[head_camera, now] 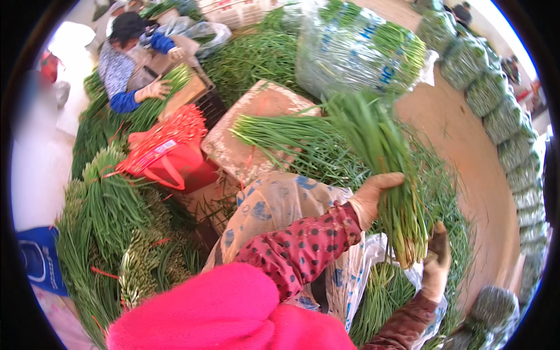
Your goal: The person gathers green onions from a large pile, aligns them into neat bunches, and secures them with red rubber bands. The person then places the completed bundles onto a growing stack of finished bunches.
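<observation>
My left hand (375,196), gloved and in a polka-dot sleeve, grips a bunch of long green chives (387,162) around its middle. The leafy end points up and away and looks blurred; the pale yellow-brown stem ends hang down toward me. Beside those stem ends is my right hand (437,262), its glove darkened at the fingers. Whether it touches or pinches any stems is unclear. Ahead, another bunch of chives (280,131) lies partly on a worn, light-coloured block (258,105). More chives (380,297) rest in plastic sheeting below my hands.
A red bag (175,164) full of red ties stands left of the block. Tied bundles (109,201) are heaped at the left. A co-worker (131,65) handles chives at upper left. A wrapped bale (358,52) sits ahead; several packed bags (498,113) line the right. Loose leaves (446,205) cover the floor.
</observation>
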{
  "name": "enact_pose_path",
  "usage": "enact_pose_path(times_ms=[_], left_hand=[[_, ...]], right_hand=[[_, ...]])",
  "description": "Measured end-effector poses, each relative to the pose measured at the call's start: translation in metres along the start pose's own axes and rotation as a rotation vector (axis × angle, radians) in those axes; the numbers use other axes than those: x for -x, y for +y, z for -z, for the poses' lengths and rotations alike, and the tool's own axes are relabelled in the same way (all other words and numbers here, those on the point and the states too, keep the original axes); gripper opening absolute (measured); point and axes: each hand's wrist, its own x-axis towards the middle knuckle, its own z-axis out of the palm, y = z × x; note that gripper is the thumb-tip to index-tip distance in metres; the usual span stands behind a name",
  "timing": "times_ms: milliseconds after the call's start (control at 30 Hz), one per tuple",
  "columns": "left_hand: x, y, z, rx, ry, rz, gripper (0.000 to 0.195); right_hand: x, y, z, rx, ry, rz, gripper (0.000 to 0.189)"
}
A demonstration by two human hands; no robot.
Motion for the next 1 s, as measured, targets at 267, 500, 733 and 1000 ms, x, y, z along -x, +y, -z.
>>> enact_pose_path(times_ms=[267,500,733,1000], left_hand=[[-0.006,0.013,-0.062,-0.793,-0.03,-0.476,0.075],[-0.02,0.124,-0.085,-1.358,0.019,-0.525,0.1],[-0.012,0.274,-0.07,-1.32,0.066,-0.369,0.068],[0.003,0.356,0.032,-0.983,0.331,-0.436,0.04]], right_hand=[[-0.129,-0.069,-0.074,0.189,-0.283,0.097,0.138],[-0.205,-0.107,-0.197,0.094,-0.255,0.255,0.062],[-0.303,-0.061,-0.297,0.014,-0.471,0.31,0.047],[-0.37,0.03,-0.368,0.351,-0.682,0.147,0.053]])
